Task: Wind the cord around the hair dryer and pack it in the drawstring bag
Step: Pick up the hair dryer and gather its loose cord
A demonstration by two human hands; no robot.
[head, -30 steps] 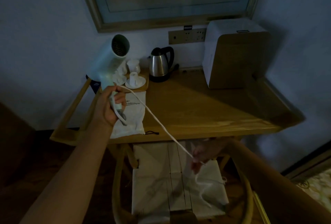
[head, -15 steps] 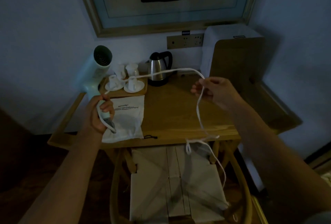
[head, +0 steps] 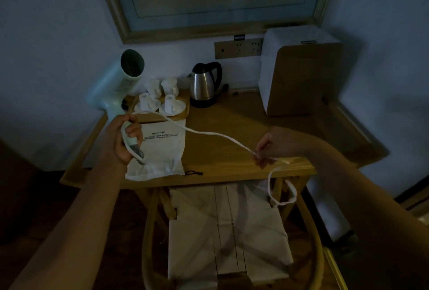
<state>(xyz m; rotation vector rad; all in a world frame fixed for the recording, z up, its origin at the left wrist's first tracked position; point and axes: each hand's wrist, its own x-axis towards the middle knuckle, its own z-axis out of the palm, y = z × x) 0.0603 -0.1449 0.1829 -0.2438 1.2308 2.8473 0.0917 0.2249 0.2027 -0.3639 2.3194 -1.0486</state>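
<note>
Left hand (head: 123,141): you are gripping the hair dryer (head: 116,90) by its handle, fingers wrapped closed around it, barrel pointing up toward 11 o'clock above the tabletop's left edge.
Right hand (head: 269,148): you are pinching the cord (head: 209,133) between fingertips, closed on it, over the front edge at about 3 o'clock from the dryer handle.
Cord: it is running from the handle in a loose white line across to your right hand, then dropping in a slack loop past the tabletop edge toward the chair (head: 227,224) at 5 o'clock. I cannot tell where the plug end is.
Drawstring bag (head: 160,150): it is lying flat on the tabletop (head: 232,127) just beside your left hand at 3 o'clock from it, mouth toward you, its dark string trailing to the right.
Progress: you are only starting the winding; no clear turns are showing on the handle, though your fingers are hiding part of it.
Remaining: you are still facing the whole wrap, then opening the bag, sliding the dryer in and pulling the string.
Nearby: the kettle (head: 205,85) and the cup tray (head: 162,106) are sitting at 12 o'clock, near the swinging cord's path.
</note>
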